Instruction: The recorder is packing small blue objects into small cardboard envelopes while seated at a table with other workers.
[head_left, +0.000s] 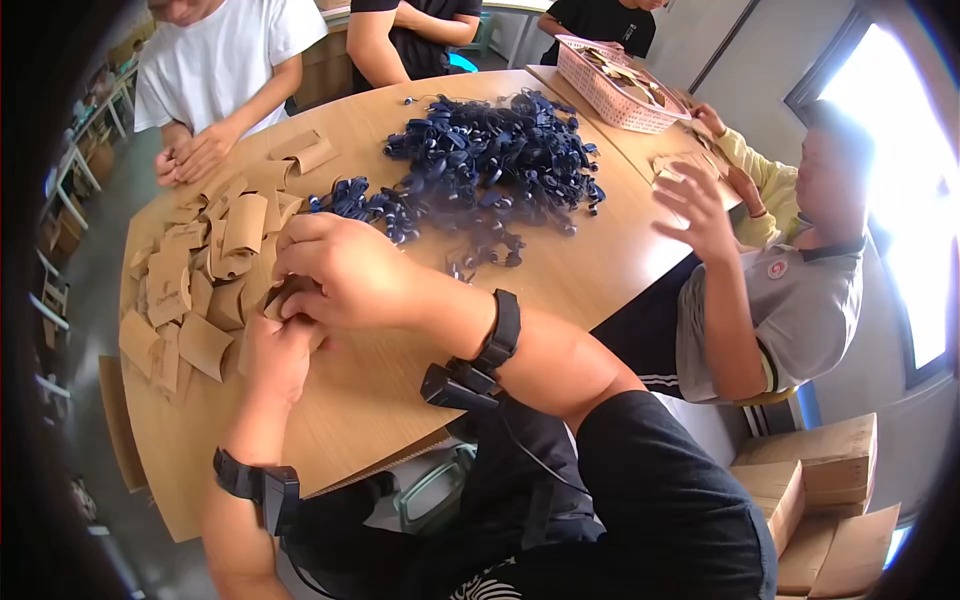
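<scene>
My left hand (278,352) and my right hand (345,268) meet at the left side of the table. Between their fingers is a small brown cardboard pillow box (284,293), mostly hidden by the hands. The left hand grips it from below. From above, the right hand's bent fingers close on its upper part. Just left of and beyond my hands lies a heap of brown pillow boxes (190,268). Farther right spreads a large pile of dark blue coiled cords or bands (500,150) with small pale ends, and a smaller cluster (365,205) lies nearer my right hand.
Everything rests on a wooden table (400,340). A pink basket (615,90) holding brown pieces stands at the far right. One person (775,300) at the right raises a hand; others sit or stand around the far side. Cardboard boxes (815,465) are stacked at the lower right.
</scene>
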